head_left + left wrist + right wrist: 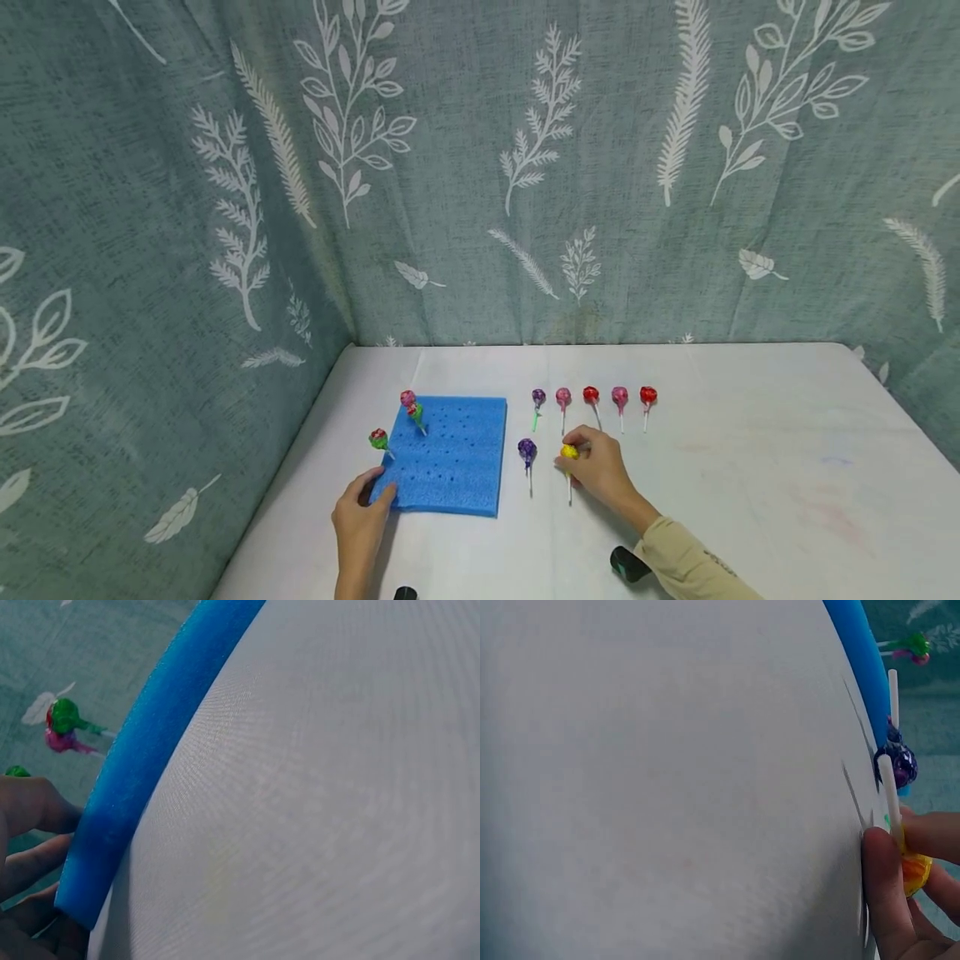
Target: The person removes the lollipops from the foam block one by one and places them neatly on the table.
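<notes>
Foam board (483, 467) carries three planted lollipops (379, 439); six loose lollipops (527, 451) lie right of it, so we judge the planting under half done. Right of the board, our right hand (602, 468) slants in — thumb and fingers pinching the yellow lollipop (570, 451) — while our left hand (362, 510) grips the board's near-left corner.

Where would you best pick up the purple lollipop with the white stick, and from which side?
Probably pinch the purple lollipop by its round head, coming from above and the right, where the right hand is. It lies on the table, head away from the person, and that bulky head offers more grip than the thin stick.
</notes>
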